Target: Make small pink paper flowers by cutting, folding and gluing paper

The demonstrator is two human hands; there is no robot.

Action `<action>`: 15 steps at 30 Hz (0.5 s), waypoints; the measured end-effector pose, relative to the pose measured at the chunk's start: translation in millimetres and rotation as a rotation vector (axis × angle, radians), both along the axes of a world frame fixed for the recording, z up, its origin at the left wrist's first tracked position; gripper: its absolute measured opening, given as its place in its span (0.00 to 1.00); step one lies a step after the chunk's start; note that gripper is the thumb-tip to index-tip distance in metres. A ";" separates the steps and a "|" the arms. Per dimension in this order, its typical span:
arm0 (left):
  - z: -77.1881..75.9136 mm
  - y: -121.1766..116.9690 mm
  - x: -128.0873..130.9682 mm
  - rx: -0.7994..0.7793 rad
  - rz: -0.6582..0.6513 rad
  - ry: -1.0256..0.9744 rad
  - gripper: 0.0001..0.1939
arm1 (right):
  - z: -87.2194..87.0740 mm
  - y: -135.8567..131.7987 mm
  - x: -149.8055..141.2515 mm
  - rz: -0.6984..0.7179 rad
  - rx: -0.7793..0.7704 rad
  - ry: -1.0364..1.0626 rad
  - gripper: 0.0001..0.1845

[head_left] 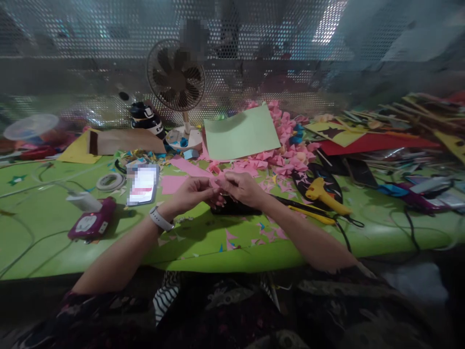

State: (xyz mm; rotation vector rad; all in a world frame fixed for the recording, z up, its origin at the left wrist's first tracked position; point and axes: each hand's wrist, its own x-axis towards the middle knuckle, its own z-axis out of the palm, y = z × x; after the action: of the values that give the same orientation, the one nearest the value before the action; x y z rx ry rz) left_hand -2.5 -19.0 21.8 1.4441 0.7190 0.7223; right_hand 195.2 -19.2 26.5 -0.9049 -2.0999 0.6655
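Observation:
My left hand (198,193) and my right hand (241,188) meet over the middle of the green-covered table. Both are closed, pinching a small pink paper piece (217,179) between the fingertips; its exact shape is partly hidden. Beneath them lies a dark flat object (234,205), mostly covered. Just left of the hands rests a pink paper sheet (173,184), and a pink strip (191,167) slants behind it. Farther back is a heap of folded pink paper pieces (286,157), with a pale green sheet (241,133) leaning on it.
A lit phone (143,185), a tape roll (110,182) and a purple power adapter (93,220) with cables are on the left. A small fan (176,75) stands behind. To the right lie a yellow glue gun (327,196) and a yellow-handled cutter (312,214). Paper scraps (269,235) litter the front.

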 end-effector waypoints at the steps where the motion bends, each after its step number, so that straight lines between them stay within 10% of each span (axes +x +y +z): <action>1: -0.4 0.5 -0.4 0.004 -0.005 0.002 0.21 | 0.0 0.3 0.1 -0.010 0.010 -0.010 0.29; 11: -1.0 4.6 -2.7 0.095 0.148 0.050 0.18 | 7.1 8.2 10.9 0.081 -0.351 0.083 0.28; 15: -2.3 13.2 -8.3 0.101 0.300 -0.008 0.18 | 14.3 24.8 37.4 -0.148 -0.283 0.061 0.20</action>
State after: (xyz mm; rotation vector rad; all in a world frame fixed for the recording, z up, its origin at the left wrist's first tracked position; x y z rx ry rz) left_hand -10.9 -5.8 19.5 1.4387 0.9159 1.0068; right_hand 232.7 5.6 40.8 -1.1672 -1.8924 0.9149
